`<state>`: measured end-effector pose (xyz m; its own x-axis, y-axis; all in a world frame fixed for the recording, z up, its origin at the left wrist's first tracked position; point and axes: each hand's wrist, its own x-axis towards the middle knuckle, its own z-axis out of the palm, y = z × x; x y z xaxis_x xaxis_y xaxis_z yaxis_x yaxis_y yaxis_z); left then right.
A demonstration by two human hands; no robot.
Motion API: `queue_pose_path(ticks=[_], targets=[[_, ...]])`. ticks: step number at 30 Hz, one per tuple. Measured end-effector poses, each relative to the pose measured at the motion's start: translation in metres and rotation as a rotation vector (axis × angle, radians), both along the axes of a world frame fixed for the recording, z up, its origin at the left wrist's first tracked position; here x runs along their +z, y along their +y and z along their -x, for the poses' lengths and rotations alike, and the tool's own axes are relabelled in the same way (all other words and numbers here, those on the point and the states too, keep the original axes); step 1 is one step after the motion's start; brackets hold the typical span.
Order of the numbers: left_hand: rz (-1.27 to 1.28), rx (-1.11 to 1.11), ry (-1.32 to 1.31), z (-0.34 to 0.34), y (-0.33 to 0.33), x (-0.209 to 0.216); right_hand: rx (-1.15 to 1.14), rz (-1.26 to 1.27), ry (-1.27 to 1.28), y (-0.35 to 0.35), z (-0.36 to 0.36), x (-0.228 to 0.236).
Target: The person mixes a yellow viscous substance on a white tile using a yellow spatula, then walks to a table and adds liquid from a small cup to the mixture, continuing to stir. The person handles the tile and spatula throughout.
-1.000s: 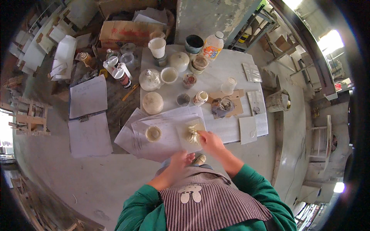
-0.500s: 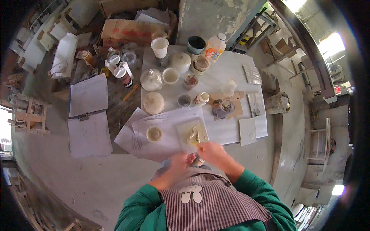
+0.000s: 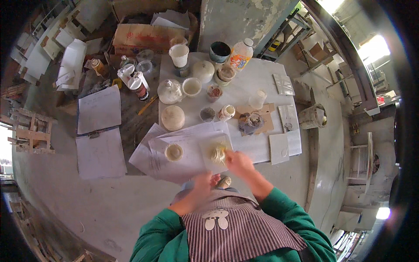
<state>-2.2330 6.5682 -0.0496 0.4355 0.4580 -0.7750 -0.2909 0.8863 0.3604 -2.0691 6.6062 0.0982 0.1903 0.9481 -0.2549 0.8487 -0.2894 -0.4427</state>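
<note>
Just below the frame's centre, the right hand (image 3: 240, 163) is closed on a blurred stick (image 3: 225, 152), its long axis pointing roughly leftward at pale paste (image 3: 217, 155); whether the left hand (image 3: 202, 181) grips anything, I cannot tell.

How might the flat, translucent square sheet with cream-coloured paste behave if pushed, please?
The translucent sheet looks fairly stiff, lying flat under the paste. It may slide or drag the loose white papers beneath. The ridged paste appears soft, so might smear.
</note>
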Motion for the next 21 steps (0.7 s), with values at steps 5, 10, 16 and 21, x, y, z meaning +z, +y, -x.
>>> queue_pose_path(ticks=[5, 10, 16, 21], targets=[[-0.056, -0.071, 0.034, 0.003, -0.001, 0.002, 0.093, 0.219, 0.050, 0.002, -0.002, 0.007], [-0.048, 0.000, 0.021, -0.002, 0.001, 0.010, 0.117, 0.317, 0.033, 0.005, 0.001, 0.004], [-0.043, -0.005, -0.007, 0.000, -0.001, 0.006, -0.148, 0.064, 0.290, -0.016, -0.039, -0.008], [-0.003, 0.003, -0.014, 0.002, 0.000, 0.000, -0.279, 0.446, 0.483, -0.024, -0.074, -0.031]])
